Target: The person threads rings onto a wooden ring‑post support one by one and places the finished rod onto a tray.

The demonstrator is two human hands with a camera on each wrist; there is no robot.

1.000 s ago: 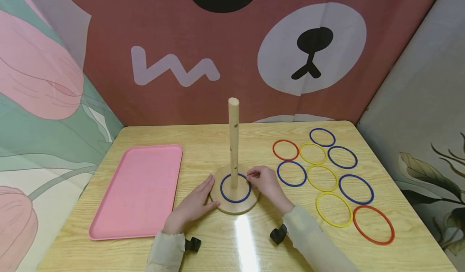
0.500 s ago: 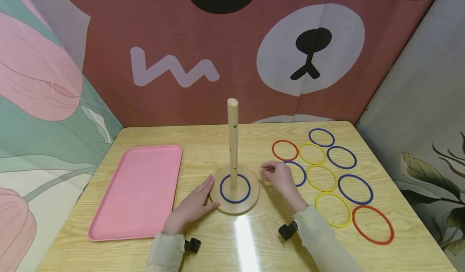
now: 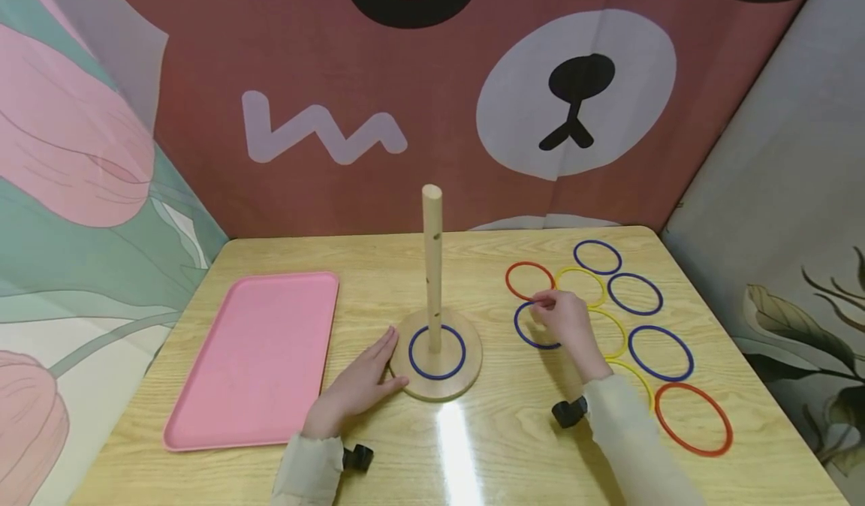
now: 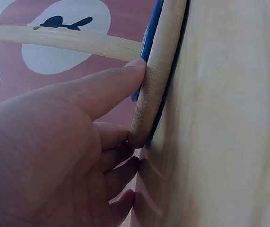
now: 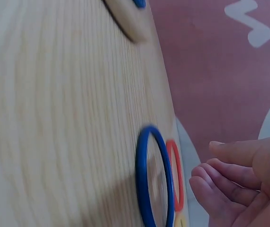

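Note:
My left hand (image 3: 361, 386) rests at the left edge of a round wooden base (image 3: 468, 367), fingers straight along its side and thumb on its rim. From the base rises an upright wooden post (image 3: 433, 266). A blue ring (image 3: 438, 377) lies flat on the base around the post's foot; in the left wrist view the thumb tip is right beside this blue ring (image 4: 150, 42). Over another blue ring (image 3: 516, 327) on the table hovers my right hand (image 3: 569, 329). The right wrist view shows its fingers (image 5: 201, 187) loosely bent, thumb apart from them, holding nothing.
Right of the base lie several flat rings: a red ring (image 3: 507, 279) behind the hand, a nearer red ring (image 3: 730, 425), blue rings (image 3: 691, 359) and yellow rings (image 3: 627, 335). A pink tray (image 3: 257, 363) sits at the left. A printed cloth (image 3: 324, 206) hangs behind the table.
My right hand has let go of the blue ring on the base and moved right, over the nearest blue ring on the table. The left hand stays at the base.

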